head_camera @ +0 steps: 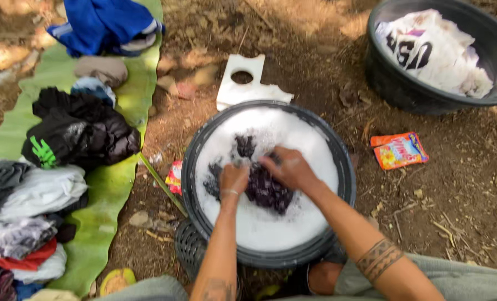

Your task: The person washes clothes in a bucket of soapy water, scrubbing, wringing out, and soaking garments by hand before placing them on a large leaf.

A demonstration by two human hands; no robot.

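A black round basin (346, 167) full of white soap foam sits on the dirt in front of me. A dark purple-black garment (266, 190) lies soaked in the foam at its middle. My left hand (233, 179) is a closed fist gripping the garment's left side. My right hand (289, 168) grips its upper right part, the fingers curled into the cloth. Both forearms reach in from the bottom of the view.
A second black basin (390, 83) at top right holds white printed cloth (435, 50). An orange sachet (400, 150) lies on the dirt. Piled clothes (78, 134) rest on a green banana leaf (112, 189) at left. A white foam block (248, 83) lies beyond my basin.
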